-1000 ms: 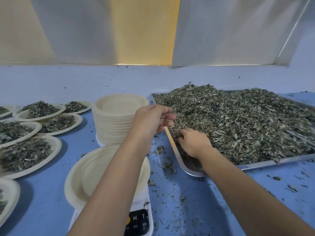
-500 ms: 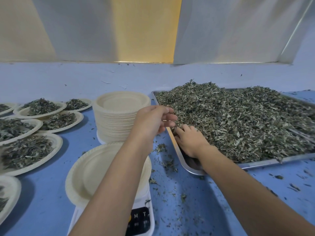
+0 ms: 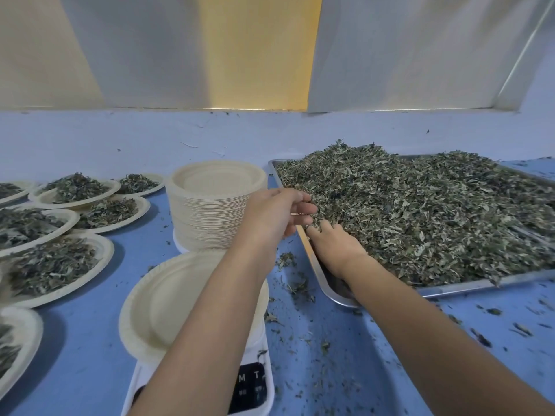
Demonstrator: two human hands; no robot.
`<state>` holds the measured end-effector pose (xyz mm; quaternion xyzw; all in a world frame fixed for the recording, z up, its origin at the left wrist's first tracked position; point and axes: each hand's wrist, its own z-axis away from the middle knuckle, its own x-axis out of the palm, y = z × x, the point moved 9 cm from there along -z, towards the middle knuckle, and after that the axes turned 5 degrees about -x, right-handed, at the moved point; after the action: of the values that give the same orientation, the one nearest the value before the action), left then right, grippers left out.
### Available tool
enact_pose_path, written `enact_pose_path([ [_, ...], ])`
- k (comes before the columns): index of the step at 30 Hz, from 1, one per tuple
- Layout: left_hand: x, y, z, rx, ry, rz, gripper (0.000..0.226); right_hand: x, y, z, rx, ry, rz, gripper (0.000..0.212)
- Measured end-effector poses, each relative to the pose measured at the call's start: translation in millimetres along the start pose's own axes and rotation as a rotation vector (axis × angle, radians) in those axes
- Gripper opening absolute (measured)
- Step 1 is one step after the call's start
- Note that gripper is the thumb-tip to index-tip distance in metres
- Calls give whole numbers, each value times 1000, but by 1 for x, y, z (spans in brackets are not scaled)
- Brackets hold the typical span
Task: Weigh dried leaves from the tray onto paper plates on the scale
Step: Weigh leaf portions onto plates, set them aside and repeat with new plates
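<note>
While left hand hangs over side rim of tray, fingers curl down onto dried leaves (cannot tell if any are held). Right hand just beside it, low in tray corner, fingertips dug into pile, grip hidden. Paper plate sits on scale under left forearm. Plate stack just left of left hand; filled plates further left.
</note>
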<state>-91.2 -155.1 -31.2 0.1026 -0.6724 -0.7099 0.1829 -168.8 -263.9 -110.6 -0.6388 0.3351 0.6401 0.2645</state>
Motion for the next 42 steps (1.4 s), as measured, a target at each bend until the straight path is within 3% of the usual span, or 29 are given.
enact_pose_path([
  [3, 0, -7, -2, -46, 38, 5, 19, -4, 5, 0, 19, 67, -90, 32],
  [6, 3, -16, -5, -92, 85, 34, 17, -15, 19, -1, 62, 228, -271, 19],
  [12, 22, -44, -21, -215, 106, 103, 22, -31, 62, 16, 297, 562, -1050, 26],
  [17, 50, -66, -24, -361, 34, 241, 44, -10, 78, 21, 504, 546, -1602, 23],
  [22, 57, -68, -20, -375, -10, 363, 25, -5, 74, 25, 576, 505, -1961, 29],
  [28, 51, -59, -15, -381, -39, 511, 30, -39, 45, 30, 405, 512, -2220, 27],
  [36, 4, -22, -3, -242, -33, 649, 32, -95, -34, 35, 123, 385, -2298, 26],
  [42, -84, -6, 11, -54, 177, 543, 43, -110, -88, 32, 8, 341, -2139, 18],
])
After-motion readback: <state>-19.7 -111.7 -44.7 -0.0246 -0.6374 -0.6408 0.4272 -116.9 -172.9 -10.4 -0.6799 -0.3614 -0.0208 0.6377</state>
